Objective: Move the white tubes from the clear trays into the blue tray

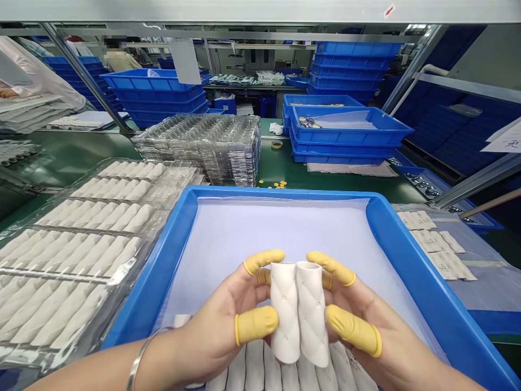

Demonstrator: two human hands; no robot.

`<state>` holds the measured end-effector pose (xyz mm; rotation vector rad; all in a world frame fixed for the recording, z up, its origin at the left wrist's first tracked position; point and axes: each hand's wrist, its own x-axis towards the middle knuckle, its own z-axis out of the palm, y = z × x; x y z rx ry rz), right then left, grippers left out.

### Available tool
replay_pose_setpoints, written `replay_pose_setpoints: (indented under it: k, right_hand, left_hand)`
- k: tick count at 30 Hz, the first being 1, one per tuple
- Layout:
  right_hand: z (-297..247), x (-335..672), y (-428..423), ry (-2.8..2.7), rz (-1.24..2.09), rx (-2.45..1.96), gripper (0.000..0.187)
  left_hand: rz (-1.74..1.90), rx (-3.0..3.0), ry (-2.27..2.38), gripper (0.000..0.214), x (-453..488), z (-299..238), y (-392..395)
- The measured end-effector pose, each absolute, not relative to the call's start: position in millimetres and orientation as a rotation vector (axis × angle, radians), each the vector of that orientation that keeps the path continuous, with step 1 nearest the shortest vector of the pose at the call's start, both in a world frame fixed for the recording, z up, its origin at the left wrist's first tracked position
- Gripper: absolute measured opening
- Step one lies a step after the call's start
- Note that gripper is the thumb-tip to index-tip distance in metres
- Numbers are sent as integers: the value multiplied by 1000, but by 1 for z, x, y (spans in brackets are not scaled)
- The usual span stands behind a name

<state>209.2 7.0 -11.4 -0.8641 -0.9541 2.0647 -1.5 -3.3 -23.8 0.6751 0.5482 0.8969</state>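
Note:
Two white tubes with a quilted, dimpled surface stand upright side by side above a blue tray [407, 266]. My left hand [228, 312] is closed round the left tube [284, 315], its thumb at the side. Yellow finger cots cover the thumb and fingertips of both hands. The right tube [312, 312] is gripped by my right hand [366, 309], thumb in front and fingers behind. The tubes touch or nearly touch each other. Below them a row of similar white tubes [254, 369] lies in the tray, partly hidden by my hands.
Clear plastic trays [122, 228] full of white tubes lie at left. Behind is a stack of empty clear trays [207, 146]. Blue bins [345, 141] stand at the back right, near small yellow pieces [280, 184]. More white pieces [435, 244] lie at right. Metal posts frame the bench.

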Motion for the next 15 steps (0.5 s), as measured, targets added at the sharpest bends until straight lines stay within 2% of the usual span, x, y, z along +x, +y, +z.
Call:
replay_pose_setpoints:
  k: [3, 12, 15]
  right_hand:
    - [-13, 209, 6, -1025, 2047, -829, 51]
    - [-13, 211, 10, -909, 2107, -830, 38]
    - [-19, 208, 8, -1002, 2070, -836, 41]
  left_hand:
    - [892, 677, 536, 50, -2, -26, -3]
    - [866, 610, 517, 47, -3, -21, 1]
    - [889, 682, 582, 51, -2, -24, -1]
